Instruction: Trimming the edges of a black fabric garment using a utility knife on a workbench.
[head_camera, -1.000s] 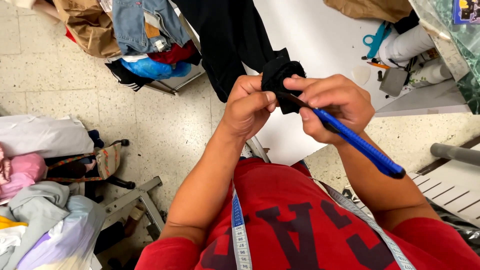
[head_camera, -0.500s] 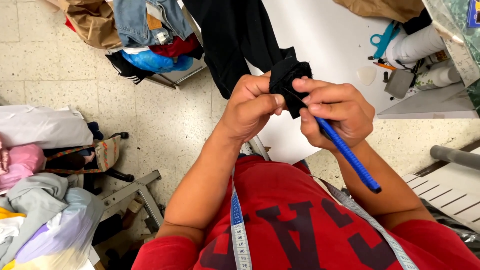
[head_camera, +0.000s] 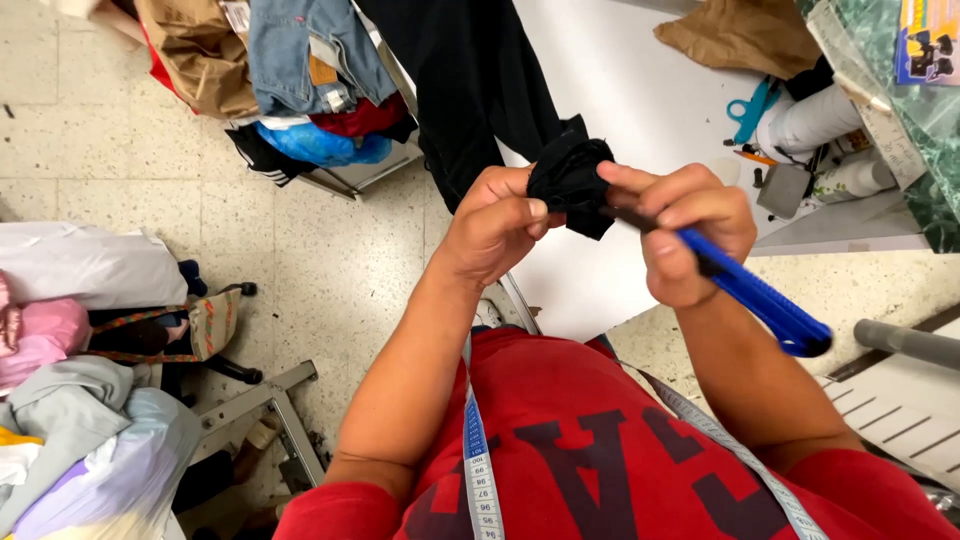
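Nearest to us, at the bottom edge, we see a red shirt (head_camera: 600, 460) with dark lettering, cut off by the frame, and a measuring tape (head_camera: 478, 450) draped over it; the tape's far end runs out of view at the lower right.

Above that, both forearms rise to the middle of the view. Our left hand (head_camera: 495, 225) is curled closed, pinching a bunched piece of black cloth (head_camera: 570, 180) between thumb and fingers. Our right hand (head_camera: 690, 235) is wrapped tight around a blue-handled tool (head_camera: 760, 300), whose handle sticks out toward the lower right. Its working end is pressed into the cloth and hidden by the folds and our fingers, so we cannot tell what kind of tip it has.

The cloth sits in the air between the two hands, just in front of the near edge of a white tabletop (head_camera: 640, 100). A longer black garment (head_camera: 470, 80) hangs off that tabletop's left edge; we cannot tell whether it joins the bunched piece.

Farther off, near the tabletop's right edge, lie blue scissors (head_camera: 748, 108), partly covered. On the tiled floor (head_camera: 120, 170) at left, piles of clothes (head_camera: 280, 70) overlap.
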